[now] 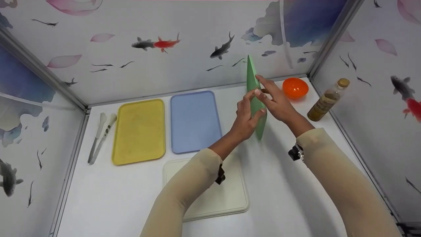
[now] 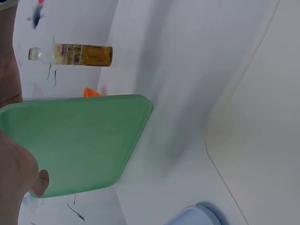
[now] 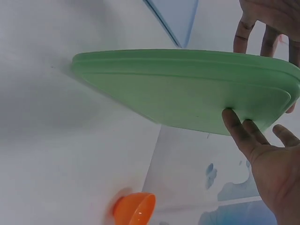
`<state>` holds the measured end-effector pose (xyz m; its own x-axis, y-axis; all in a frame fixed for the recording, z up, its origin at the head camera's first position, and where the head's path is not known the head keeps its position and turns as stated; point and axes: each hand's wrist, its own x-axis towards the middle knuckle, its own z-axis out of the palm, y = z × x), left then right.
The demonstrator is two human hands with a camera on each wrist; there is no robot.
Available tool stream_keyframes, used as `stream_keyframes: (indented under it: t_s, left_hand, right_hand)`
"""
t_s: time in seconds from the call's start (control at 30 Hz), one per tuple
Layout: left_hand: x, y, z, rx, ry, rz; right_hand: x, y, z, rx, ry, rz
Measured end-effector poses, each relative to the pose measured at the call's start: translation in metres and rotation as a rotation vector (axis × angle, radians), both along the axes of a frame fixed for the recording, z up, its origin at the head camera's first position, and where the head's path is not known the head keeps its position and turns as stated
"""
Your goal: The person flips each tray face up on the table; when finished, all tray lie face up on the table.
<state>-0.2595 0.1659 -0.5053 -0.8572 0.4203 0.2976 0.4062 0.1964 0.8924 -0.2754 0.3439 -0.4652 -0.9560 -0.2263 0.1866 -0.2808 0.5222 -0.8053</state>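
A green tray (image 1: 251,74) is held steeply on edge at the right of the table; whether its lower edge touches the tabletop is unclear. The left hand (image 1: 245,121) grips it, fingers bent at its upper edge. In the left wrist view the left thumb lies at the rim of the tray (image 2: 79,145). Extended fingers of the right hand (image 1: 279,102) touch its other side; in the right wrist view two fingertips of that hand (image 3: 276,173) press the face of the tray (image 3: 178,98), and the left hand's fingers (image 3: 269,40) reach behind it.
A yellow tray (image 1: 139,131) and a blue tray (image 1: 196,121) lie side by side, with a cream board (image 1: 217,200) nearer the person. Two knife-like utensils (image 1: 102,138) lie far left. At the right stand an orange bowl (image 1: 295,88) and a capped bottle (image 1: 324,105). Walls enclose the table.
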Motion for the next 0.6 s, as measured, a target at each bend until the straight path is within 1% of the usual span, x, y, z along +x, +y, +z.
stream_keyframes:
  t_s: [0.03,0.1,0.23,0.27,0.33,0.47,0.6]
  left_hand:
    - [-0.001,0.000,0.000,0.006,0.003,-0.009]
    - [-0.003,0.001,-0.002,0.045,0.013,-0.032]
    - [-0.004,0.003,-0.006,0.126,0.068,-0.072]
    - [-0.003,0.003,-0.007,0.139,0.079,-0.075]
    - [-0.002,0.003,-0.010,0.136,0.094,-0.071]
    - [0.000,0.005,-0.014,0.108,0.067,-0.044]
    - [0.000,0.007,-0.021,0.062,0.005,-0.025]
  right_hand:
    - [0.000,0.001,0.001,0.027,-0.001,0.001]
    - [0.000,0.003,0.001,0.088,-0.013,0.001]
    - [0.000,0.009,-0.003,0.213,-0.030,-0.012]
    - [0.000,0.011,-0.004,0.238,-0.027,-0.010]
    - [0.000,0.015,-0.006,0.274,-0.021,-0.008]
    - [0.000,0.021,-0.007,0.297,-0.006,-0.001]
    - [0.001,0.025,-0.007,0.291,-0.004,-0.002]
